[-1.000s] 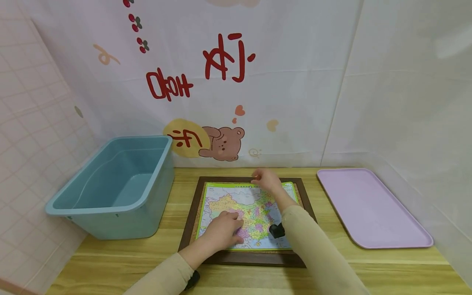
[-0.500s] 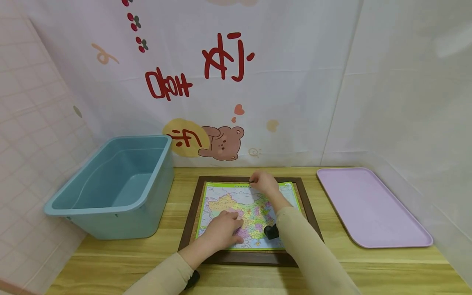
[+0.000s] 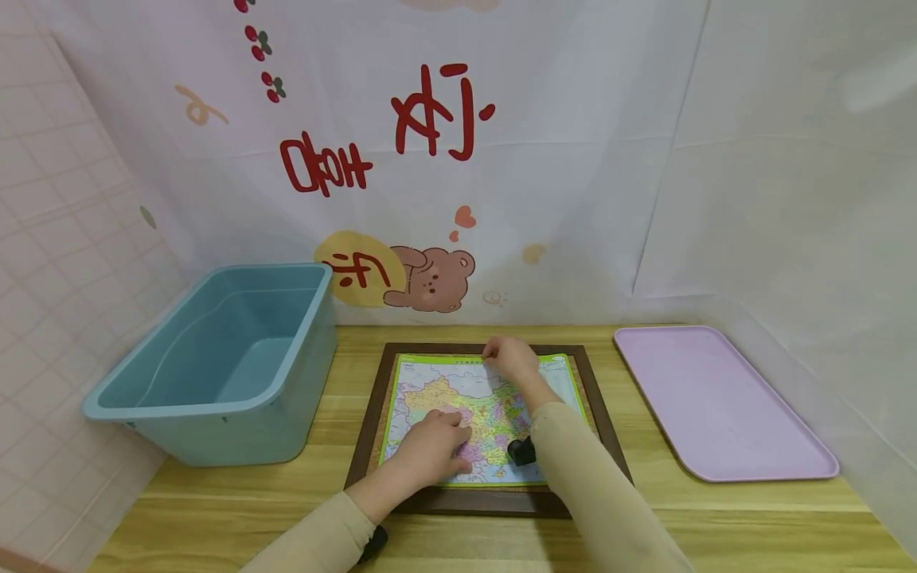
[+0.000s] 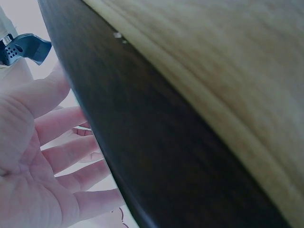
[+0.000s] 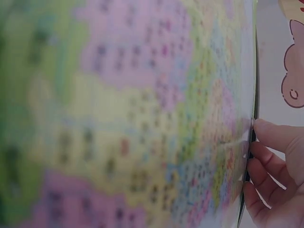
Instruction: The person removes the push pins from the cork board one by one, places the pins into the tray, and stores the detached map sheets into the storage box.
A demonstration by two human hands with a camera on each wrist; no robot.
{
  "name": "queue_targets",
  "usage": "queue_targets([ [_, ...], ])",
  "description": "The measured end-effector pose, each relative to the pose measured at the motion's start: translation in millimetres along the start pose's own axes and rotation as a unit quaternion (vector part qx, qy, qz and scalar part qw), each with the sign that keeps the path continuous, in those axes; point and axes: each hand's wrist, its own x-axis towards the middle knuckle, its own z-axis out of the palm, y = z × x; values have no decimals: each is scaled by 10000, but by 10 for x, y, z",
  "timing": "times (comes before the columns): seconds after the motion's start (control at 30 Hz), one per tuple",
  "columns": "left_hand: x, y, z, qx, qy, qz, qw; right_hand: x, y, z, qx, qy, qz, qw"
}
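A map (image 3: pixel 458 398) with a lime-green border lies on a cork board inside a dark brown frame (image 3: pixel 494 501). On the map's middle rests my left hand (image 3: pixel 432 450), fingers extended and slightly spread. The left wrist view shows that hand (image 4: pixel 52 161) beyond the dark frame edge (image 4: pixel 142 123), which hides its fingertips. My right hand (image 3: pixel 512 360) touches the map's far edge with bent fingers. Up close, the right wrist view has the thumb and fingertips of this hand (image 5: pixel 275 166) against the map (image 5: pixel 142 95); no object shows between them.
A blue plastic tub (image 3: pixel 229 342) stands on the left of the wooden table (image 3: pixel 716 525). A lilac tray (image 3: pixel 723 406) lies flat on the right. Behind the table hangs a white printed cloth (image 3: pixel 573 159).
My right hand has come down from just above the map's far edge onto it, shifting slightly left and nearer. The left hand stays where it was.
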Motion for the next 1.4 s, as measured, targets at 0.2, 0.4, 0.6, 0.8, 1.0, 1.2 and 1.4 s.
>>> queue_targets([
  [0.2, 8, 2, 3, -28, -11, -30, 10000, 20, -15, 28, -240, 121, -60, 9996],
  [0.4, 21, 3, 10, 13, -10, -51, 10000, 54, -5, 37, -561, 137, -216, 9981],
  [0.6, 18, -3, 21, 21, -29, -64, 10000, 62, -17, 32, -634, 100, -196, 9977],
  [0.8, 9, -2, 20, 11, -56, -79, 10000, 58, -15, 51, -584, 58, -85, 9982],
  [1.0, 6, 0, 21, 1, -37, -49, 10000, 50, -16, 60, -636, 53, -64, 9979],
  [1.2, 8, 1, 25, 23, -63, -86, 9999, 22, -24, 34, -522, 18, -66, 9986],
  [1.4, 7, 3, 26, 15, -34, -78, 10000, 8, -9, 35, -456, 13, -79, 9989],
])
